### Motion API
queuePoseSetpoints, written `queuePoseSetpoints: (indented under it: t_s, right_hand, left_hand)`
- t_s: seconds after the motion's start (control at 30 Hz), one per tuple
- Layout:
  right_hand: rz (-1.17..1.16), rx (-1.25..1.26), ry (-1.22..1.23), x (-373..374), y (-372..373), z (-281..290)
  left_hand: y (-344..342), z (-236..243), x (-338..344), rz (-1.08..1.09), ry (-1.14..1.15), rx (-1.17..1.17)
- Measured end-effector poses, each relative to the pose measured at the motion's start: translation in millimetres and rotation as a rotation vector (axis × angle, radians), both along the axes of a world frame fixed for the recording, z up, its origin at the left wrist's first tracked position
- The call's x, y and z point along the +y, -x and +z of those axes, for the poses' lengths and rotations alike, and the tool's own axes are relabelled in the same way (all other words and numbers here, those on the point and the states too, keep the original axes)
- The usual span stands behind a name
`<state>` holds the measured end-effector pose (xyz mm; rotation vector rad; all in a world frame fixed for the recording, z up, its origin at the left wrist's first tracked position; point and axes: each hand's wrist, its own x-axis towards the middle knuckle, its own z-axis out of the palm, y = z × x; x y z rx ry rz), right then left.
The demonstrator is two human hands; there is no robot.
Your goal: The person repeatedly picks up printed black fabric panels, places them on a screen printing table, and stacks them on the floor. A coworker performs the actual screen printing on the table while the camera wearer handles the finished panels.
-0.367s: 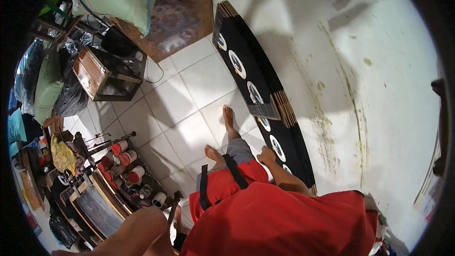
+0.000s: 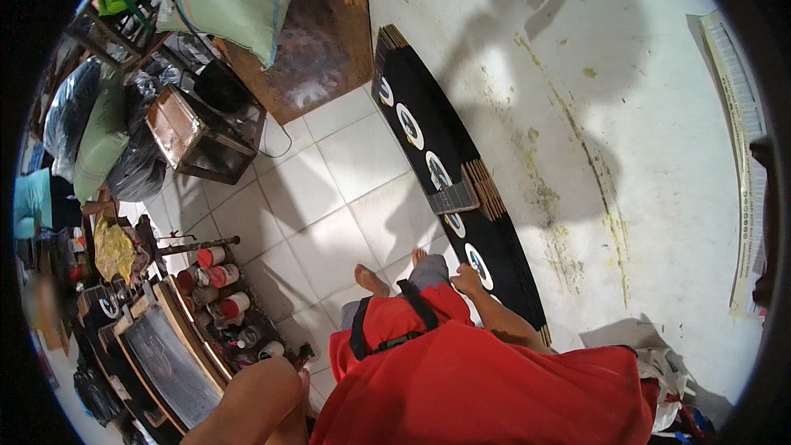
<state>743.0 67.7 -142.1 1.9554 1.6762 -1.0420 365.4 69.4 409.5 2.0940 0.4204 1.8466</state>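
Note:
My right hand [image 2: 468,278] hangs beside the stacks of black boards [image 2: 451,115], its fingers curled in and nothing visible in them. Whether it touches the boards I cannot tell from above. The boards stand on edge along the white wall and carry white oval prints with dark figures. A shorter brown-edged bundle juts out partway along the row. My left arm [image 2: 259,395] is bent near the lower edge, and its hand is out of sight. Red cloth [image 2: 461,379] with a black strap and buckle covers my front.
Red-lidded jars [image 2: 233,305] crowd a rack at the left, beside a framed screen [image 2: 173,363]. A boxy metal-framed cabinet [image 2: 202,136] stands on the tiles. Beyond lie a green sack [image 2: 235,0] and a brown board [image 2: 321,41]. A paper sheet [image 2: 741,140] hangs at far right.
My feet have shifted, the forward one now nearer my body. The view has moved, bringing the wall sheet into sight. My right hand stays low beside the boards.

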Motion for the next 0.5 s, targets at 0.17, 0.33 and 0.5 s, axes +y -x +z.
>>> queuePoseSetpoints:
  t_s: [0.17,0.33,0.5]
  right_hand:
    - [0.078,0.208,-0.121,55,3,-2]
    - [0.073,0.37,-0.185,101,-9,-4]
    - [0.211,0.269,-0.084,105,-43,-15]
  left_hand:
    - [-43,10,-19,0.069,-0.021,0.005]
    - [-86,21,-27,0.166,-0.042,0.007]
    - [-115,40,-54,0.28,-0.079,0.004]
